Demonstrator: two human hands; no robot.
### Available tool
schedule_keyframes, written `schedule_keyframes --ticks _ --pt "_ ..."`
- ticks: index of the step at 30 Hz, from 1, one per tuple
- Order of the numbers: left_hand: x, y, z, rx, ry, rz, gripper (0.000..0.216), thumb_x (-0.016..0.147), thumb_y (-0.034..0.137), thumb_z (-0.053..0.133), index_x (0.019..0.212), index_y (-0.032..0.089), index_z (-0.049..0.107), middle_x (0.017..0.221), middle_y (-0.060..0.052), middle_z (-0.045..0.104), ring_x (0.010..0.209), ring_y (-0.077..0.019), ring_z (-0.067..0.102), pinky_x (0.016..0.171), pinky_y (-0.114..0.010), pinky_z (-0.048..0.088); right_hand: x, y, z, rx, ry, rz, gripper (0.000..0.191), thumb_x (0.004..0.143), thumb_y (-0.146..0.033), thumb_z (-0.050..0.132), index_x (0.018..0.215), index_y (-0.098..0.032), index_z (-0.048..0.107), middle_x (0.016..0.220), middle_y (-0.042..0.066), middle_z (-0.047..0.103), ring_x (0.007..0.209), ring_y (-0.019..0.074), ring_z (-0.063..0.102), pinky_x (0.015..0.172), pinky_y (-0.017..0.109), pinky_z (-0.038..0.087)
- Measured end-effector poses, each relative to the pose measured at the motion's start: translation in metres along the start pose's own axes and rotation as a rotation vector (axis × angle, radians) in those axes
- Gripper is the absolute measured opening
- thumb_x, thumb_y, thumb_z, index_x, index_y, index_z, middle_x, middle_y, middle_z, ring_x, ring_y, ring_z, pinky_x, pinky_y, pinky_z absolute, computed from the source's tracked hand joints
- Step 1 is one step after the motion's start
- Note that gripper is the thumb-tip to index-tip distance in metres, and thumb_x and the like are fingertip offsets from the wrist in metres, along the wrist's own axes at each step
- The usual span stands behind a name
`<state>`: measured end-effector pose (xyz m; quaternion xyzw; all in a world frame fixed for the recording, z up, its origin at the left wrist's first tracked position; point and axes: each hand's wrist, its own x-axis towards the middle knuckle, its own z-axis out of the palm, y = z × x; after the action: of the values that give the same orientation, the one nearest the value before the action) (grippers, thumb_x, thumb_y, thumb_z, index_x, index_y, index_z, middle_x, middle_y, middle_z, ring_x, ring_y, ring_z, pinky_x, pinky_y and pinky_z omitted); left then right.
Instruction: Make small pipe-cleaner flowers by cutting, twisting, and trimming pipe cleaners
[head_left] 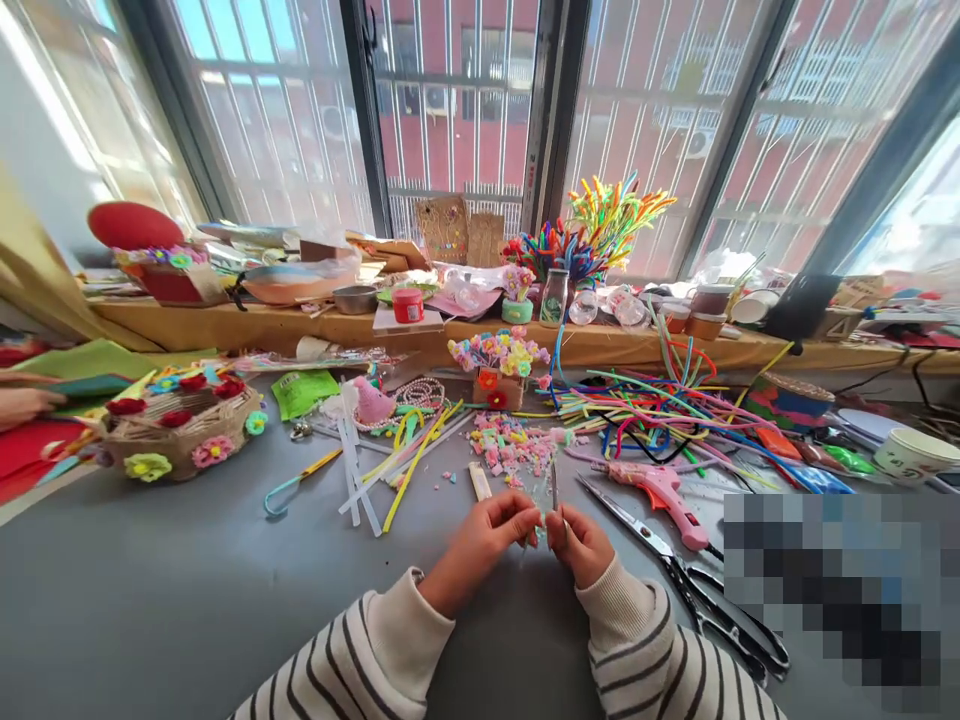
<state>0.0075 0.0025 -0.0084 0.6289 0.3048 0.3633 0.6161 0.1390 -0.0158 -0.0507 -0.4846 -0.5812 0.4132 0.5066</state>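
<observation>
Close together over the grey tabletop, both hands are closed in pinches. My left hand (487,545) has thumb and forefinger pressed on something small and greenish that I cannot make out. Upright in the fingers of my right hand (581,545) is a thin pointed metal tool (555,485), perhaps tweezers; its lower part is hidden. Just beyond the hands lies a heap of small pastel beads or pieces (510,445). A pale flat stick (479,482) lies beside my left hand. Behind the heap stands a small box of pastel flowers (499,385).
Large scissors (671,560) and a pink glue gun (660,490) lie to the right. Glue sticks (351,460) and pipe cleaners (622,410) spread over the table. A flower-trimmed basket (180,435) stands left, near another person's hand (26,405). A paper cup (919,452) stands far right.
</observation>
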Motion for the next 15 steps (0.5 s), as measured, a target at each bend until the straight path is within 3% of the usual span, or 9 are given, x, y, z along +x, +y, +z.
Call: schedule_keyframes --ticks 6,15 --pt "0.002 -0.007 -0.004 0.060 0.203 0.045 0.017 0.066 0.031 0.052 0.070 0.015 0.051 0.067 0.000 0.053 0.064 -0.0109 0.048 0.061 -0.022 0.038 0.003 0.009 0.004 -0.159 0.122 -0.049 0.041 0.065 -0.056 0.038 0.049 -0.018 0.038 0.043 -0.005 0.031 0.042 0.0077 0.028 0.042 0.021 0.024" --pt "0.033 -0.004 -0.041 0.622 0.586 0.356 0.014 0.070 0.026 0.045 0.074 0.017 0.056 0.073 -0.002 0.057 0.070 -0.0125 0.052 0.068 -0.024 0.040 0.000 0.014 0.006 -0.370 0.075 -0.080 0.039 0.064 -0.053 0.040 0.049 -0.018 0.036 0.043 -0.007 0.025 0.041 0.0065 0.024 0.039 0.019 0.022"
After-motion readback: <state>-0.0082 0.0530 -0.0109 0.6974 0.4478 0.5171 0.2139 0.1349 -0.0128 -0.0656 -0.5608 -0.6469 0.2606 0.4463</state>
